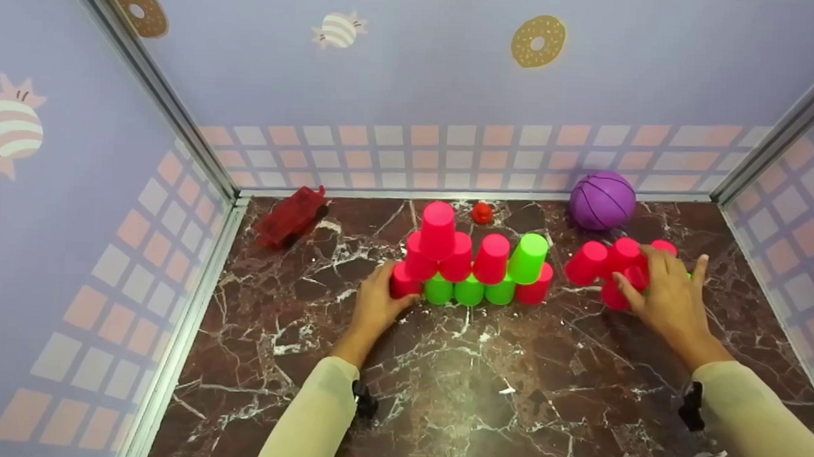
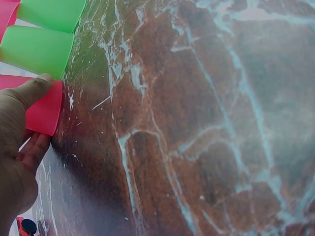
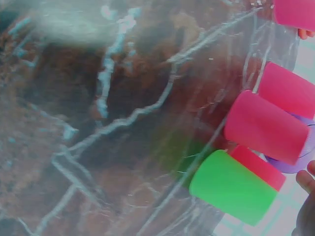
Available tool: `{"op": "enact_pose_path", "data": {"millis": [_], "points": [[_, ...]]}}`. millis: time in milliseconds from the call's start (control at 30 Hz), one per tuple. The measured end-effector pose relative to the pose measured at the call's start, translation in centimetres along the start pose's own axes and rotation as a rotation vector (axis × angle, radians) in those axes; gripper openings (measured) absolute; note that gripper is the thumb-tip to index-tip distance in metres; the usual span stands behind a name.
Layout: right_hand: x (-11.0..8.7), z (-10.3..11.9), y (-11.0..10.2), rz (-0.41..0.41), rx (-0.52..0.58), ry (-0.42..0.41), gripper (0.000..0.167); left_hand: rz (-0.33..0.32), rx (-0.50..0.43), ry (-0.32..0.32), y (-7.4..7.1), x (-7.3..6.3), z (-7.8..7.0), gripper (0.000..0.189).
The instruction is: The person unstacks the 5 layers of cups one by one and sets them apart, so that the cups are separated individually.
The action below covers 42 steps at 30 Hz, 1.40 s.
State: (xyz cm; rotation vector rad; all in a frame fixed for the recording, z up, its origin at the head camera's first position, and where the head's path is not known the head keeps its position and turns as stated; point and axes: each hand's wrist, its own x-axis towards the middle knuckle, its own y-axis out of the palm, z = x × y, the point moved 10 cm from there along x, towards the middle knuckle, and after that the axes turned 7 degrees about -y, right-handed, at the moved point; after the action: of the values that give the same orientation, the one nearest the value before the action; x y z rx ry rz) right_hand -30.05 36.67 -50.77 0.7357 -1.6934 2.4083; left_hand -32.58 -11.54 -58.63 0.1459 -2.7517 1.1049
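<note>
One tug from the left hand (image 1: pixel 376 301), pinching the red tapered plastic cup (image 1: pixel 403 283) at eight o'clock, could topple the red-and-green cup stack (image 1: pixel 470 269); right hand (image 1: pixel 673 302), grip unclear

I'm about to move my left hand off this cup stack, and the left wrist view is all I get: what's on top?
Observer: A single red cup tops the stack, toward its left end.
Operator: And off to the right?
Observer: The right hand is at a separate group of cups.
Operator: Anything behind that group?
Observer: Yes, a purple ball, near the back wall.
</note>
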Motion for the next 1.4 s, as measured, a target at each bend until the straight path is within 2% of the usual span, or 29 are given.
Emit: {"op": "enact_pose_path", "data": {"millis": [167, 267, 300, 367, 467, 600, 700, 833, 1033, 1267, 1400], "points": [[1.5, 1.8, -0.6, -0.041, 0.022, -0.053, 0.063, 0.011, 0.006, -0.021, 0.1, 0.0, 0.2, 0.068], [2.6, 3.3, -0.8, -0.039, 0.045, -0.079, 0.063, 0.005, -0.004, -0.009, 0.1, 0.0, 0.3, 0.067], [3.0, 3.9, -0.8, -0.037, 0.053, -0.087, 0.064, -0.007, -0.014, 0.016, 0.5, 0.1, 0.8, 0.068], [3.9, 5.1, -1.0, -0.037, 0.077, -0.098, 0.065, -0.023, -0.022, 0.037, 0.6, 0.2, 1.2, 0.070], [5.3, 7.1, -1.3, -0.053, 0.116, -0.125, 0.064, -0.053, -0.014, 0.066, 1.3, 0.5, 2.5, 0.075], [7.2, 10.3, -1.3, -0.063, 0.151, -0.177, 0.064, -0.061, 0.036, 0.044, 2.3, 1.1, 4.2, 0.079], [8.4, 12.9, -1.0, -0.051, 0.161, -0.219, 0.065, -0.056, 0.048, 0.028, 2.6, 1.2, 4.7, 0.078], [9.6, 16.6, -0.7, -0.043, 0.179, -0.279, 0.067, -0.051, 0.016, 0.020, 2.3, 1.0, 4.1, 0.073], [11.1, 21.6, -0.6, -0.050, 0.235, -0.357, 0.067, -0.028, -0.054, 0.028, 0.6, 0.3, 1.4, 0.069], [11.9, 25.5, 0.5, 0.006, 0.328, -0.380, 0.074, -0.054, -0.028, 0.051, 1.5, 0.5, 2.4, 0.070], [11.9, 27.3, 1.1, -0.009, 0.385, -0.442, 0.076, -0.043, -0.028, 0.056, 0.7, 0.2, 1.4, 0.066]]}}
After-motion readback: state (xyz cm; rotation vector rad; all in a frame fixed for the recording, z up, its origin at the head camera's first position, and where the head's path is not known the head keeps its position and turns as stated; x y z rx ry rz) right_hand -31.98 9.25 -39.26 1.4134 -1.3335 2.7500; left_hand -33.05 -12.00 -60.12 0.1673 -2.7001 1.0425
